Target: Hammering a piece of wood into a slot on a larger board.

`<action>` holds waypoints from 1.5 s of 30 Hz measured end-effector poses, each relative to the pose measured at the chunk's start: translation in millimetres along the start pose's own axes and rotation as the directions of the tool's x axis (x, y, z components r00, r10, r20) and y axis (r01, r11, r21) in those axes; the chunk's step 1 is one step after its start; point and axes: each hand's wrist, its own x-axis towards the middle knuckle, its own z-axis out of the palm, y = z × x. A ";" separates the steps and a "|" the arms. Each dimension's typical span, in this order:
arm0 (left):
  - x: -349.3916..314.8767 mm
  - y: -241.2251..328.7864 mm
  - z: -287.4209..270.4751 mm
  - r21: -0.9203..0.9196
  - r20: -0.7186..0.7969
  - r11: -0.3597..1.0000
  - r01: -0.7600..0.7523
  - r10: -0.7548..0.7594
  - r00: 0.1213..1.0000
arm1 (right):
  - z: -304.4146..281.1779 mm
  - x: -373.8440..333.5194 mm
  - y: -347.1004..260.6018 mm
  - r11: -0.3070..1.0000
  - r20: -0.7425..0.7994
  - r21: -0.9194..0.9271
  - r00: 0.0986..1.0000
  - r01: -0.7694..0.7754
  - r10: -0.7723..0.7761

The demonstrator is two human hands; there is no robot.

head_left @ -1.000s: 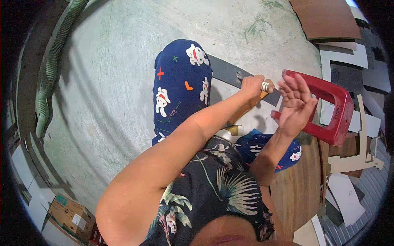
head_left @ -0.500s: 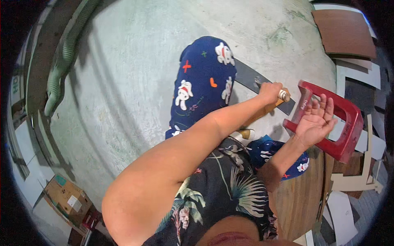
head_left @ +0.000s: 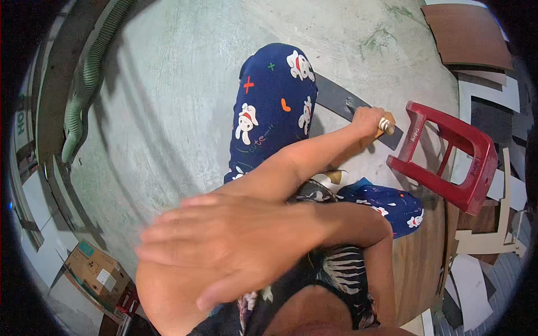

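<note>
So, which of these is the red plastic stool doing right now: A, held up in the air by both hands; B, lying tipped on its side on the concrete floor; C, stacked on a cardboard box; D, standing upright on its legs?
B: the red stool lies tipped over on the concrete floor, its legs pointing sideways, and neither hand touches it.
</note>
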 end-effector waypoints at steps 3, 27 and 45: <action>0.5 -28.1 -12.2 0.124 -0.089 0.987 0.106 -0.096 0.991 | -8.3 7.9 -0.4 0.991 0.616 0.093 0.787 -0.093 0.016; 4.1 -36.1 -1.9 0.169 -0.074 0.984 0.063 -0.051 0.996 | -340.2 -224.0 214.0 0.708 -0.832 0.553 -0.246 -0.440 0.497; -10.2 -29.1 9.5 0.194 -0.066 0.981 -0.003 0.016 0.998 | -332.6 -295.9 283.9 0.416 -0.880 -0.166 0.325 -0.894 0.346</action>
